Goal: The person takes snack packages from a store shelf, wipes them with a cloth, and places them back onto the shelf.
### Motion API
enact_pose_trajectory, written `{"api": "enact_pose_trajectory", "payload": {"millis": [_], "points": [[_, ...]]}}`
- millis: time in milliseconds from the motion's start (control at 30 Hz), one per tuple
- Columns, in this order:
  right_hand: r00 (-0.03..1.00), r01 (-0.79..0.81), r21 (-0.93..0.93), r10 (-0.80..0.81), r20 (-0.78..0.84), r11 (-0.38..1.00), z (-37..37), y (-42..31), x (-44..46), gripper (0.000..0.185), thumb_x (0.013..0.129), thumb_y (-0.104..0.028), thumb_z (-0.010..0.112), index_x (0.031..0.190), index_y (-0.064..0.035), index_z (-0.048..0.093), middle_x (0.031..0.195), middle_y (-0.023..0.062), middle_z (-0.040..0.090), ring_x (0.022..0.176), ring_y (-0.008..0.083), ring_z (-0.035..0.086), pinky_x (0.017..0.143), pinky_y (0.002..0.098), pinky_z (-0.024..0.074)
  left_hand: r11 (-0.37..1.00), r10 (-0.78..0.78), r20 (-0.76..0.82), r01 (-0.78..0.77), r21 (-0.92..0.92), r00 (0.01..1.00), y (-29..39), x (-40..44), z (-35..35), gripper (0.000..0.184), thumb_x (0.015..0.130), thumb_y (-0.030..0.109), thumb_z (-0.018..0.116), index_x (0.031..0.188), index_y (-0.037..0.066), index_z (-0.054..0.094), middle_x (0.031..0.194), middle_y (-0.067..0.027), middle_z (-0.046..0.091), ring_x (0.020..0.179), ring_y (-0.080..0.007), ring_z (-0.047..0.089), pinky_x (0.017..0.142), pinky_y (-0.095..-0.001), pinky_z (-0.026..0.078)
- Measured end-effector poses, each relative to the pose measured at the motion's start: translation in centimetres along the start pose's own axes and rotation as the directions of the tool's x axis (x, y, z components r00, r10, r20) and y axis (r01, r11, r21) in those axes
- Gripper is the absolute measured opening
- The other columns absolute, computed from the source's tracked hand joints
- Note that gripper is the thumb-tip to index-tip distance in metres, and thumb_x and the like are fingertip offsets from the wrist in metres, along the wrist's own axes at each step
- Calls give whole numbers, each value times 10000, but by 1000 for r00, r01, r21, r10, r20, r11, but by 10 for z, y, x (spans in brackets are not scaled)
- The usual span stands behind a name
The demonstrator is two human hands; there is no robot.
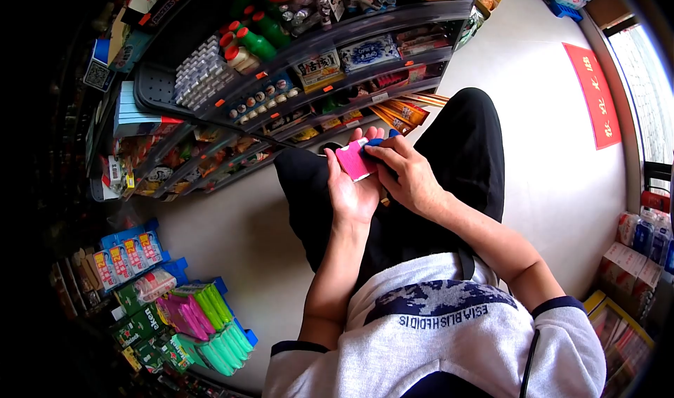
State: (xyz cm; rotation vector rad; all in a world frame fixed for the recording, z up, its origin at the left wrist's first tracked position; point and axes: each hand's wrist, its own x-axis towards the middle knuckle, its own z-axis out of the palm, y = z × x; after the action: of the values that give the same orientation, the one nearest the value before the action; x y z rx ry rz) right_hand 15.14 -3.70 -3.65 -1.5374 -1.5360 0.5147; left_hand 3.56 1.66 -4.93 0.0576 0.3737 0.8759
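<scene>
A small bright pink, roughly square piece (355, 160) with a pale edge, like a card or packet, rests on the upturned palm and fingers of my left hand (352, 196). The left thumb lies along its edge. From the right, my right hand (408, 172) reaches over it, fingers bent and pinching a dark blue, soft-looking thing (375, 144), perhaps a cloth. That blue thing touches the pink piece's upper right corner. Its exact kind I cannot make out, as the fingers cover part of it. Both hands are above my lap, between my black-trousered knees (463, 141).
Store shelves (330, 43) with packaged goods curve across the front and left. Long orange packets (401, 115) stick out near my right knee. Packs of tissues and boxes (203, 314) stand on the floor at lower left. A red mat (593, 92) lies by the doorway at right.
</scene>
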Motion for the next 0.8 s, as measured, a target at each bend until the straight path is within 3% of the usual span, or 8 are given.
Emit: {"api": "enact_pose_trajectory", "payload": {"millis": [133,333,400,533,567,667,700,800], "points": [[996,-73,152,65,56,986,-2,2,-5,363,724,-21,637,1084,-49,604,903,133,512,824,306,574,705,371,511,999,2,-41,-4,-39,999,6,3,-5,549,935,500,391,1187,20,479,1218,-180,499,1254,-324,382,1079,-431,293],[995,60,137,-71,75,989,-9,0,-6,359,715,-14,651,1070,-50,614,956,118,538,843,296,594,721,354,518,998,-6,-51,2,-66,999,9,6,-8,533,935,501,392,1182,39,486,1184,-180,513,1209,-331,421,1045,-446,332],[981,58,192,-91,169,980,-12,-2,-7,349,713,-14,655,1058,-52,620,977,109,548,869,289,600,736,349,519,995,-17,-81,9,-98,997,12,8,-9,526,936,505,380,1165,44,491,1174,-179,517,1192,-325,439,1024,-458,352],[979,55,227,-97,182,972,-16,-3,-7,220,753,-139,715,939,-39,652,899,100,571,778,276,618,686,348,521,997,-31,-120,23,-71,992,17,7,-8,514,942,504,363,1157,56,494,1154,-172,524,1176,-323,451,1011,-465,361],[981,22,218,-63,181,976,-18,-2,-6,229,758,-197,727,901,-32,657,868,101,582,739,276,620,655,346,513,994,-48,-110,37,-99,993,18,6,-8,512,941,501,369,1156,55,499,1139,-165,532,1175,-327,453,1014,-464,354],[996,-35,60,29,89,998,-23,-2,-2,191,792,-187,686,897,-36,635,800,110,549,697,300,597,599,364,491,990,-44,-70,34,-134,997,15,3,-6,503,939,490,389,1159,53,501,1114,-157,539,1177,-332,452,1014,-461,350],[995,-86,19,85,58,996,-24,-5,1,186,776,-122,708,906,-11,634,802,122,564,702,286,594,610,335,486,993,-33,-90,22,-118,995,14,3,-4,510,928,489,421,1164,46,510,1083,-149,550,1171,-344,459,1006,-461,355],[992,-99,-19,100,75,995,-24,0,4,205,775,-123,708,940,-26,635,812,118,566,705,286,600,607,343,490,995,-73,-57,69,-75,996,12,1,-4,528,917,497,439,1163,37,521,1059,-142,558,1165,-352,468,999,-456,362]]}}
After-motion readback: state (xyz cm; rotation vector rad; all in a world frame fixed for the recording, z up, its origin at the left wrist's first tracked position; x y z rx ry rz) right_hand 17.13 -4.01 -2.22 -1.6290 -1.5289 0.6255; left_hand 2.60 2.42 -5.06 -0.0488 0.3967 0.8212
